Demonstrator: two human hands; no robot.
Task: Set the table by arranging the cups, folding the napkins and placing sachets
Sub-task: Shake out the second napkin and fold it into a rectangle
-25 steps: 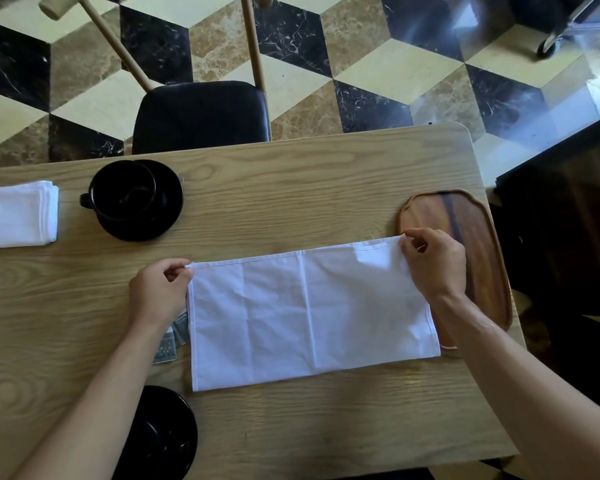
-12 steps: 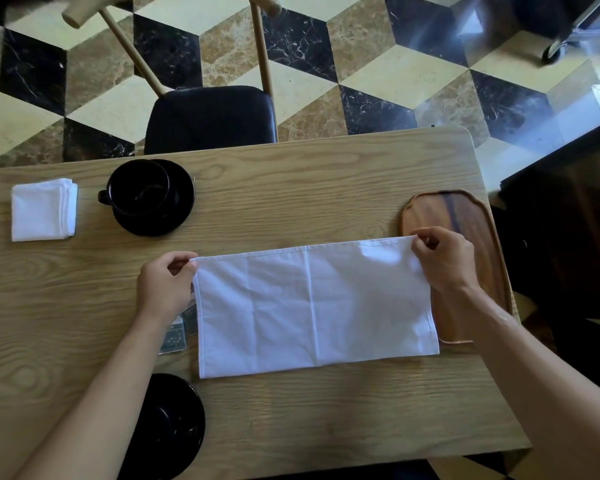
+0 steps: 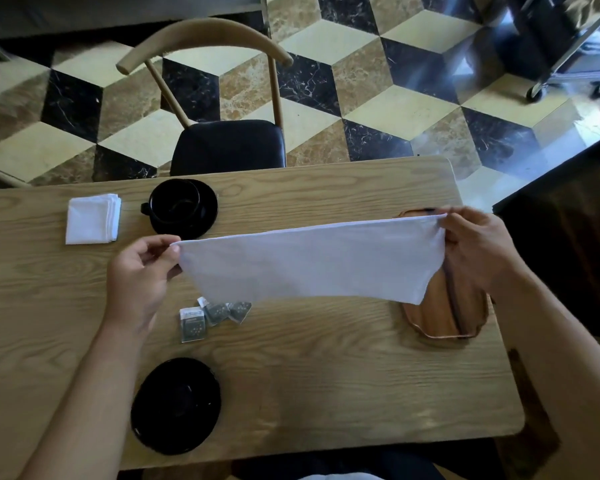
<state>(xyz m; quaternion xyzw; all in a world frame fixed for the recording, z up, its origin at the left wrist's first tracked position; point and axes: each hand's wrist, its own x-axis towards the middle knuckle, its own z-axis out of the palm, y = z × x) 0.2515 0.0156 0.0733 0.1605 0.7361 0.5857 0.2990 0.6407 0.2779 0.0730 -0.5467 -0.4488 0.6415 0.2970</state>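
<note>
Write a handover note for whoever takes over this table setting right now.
Left hand and right hand each pinch a top corner of the napkin, held stretched above the table, half-folded.
Done: folded napkin at far left; cup on its saucer at the far edge.
Sachets lie loose mid-table; near saucer has no cup; tray at right.
Left: finish folding, place napkin, set sachets, find the second cup.

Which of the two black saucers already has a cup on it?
The far saucer by the chair, beside the folded napkin, carries the black cup. The near saucer at the table's front edge is bare.
</note>
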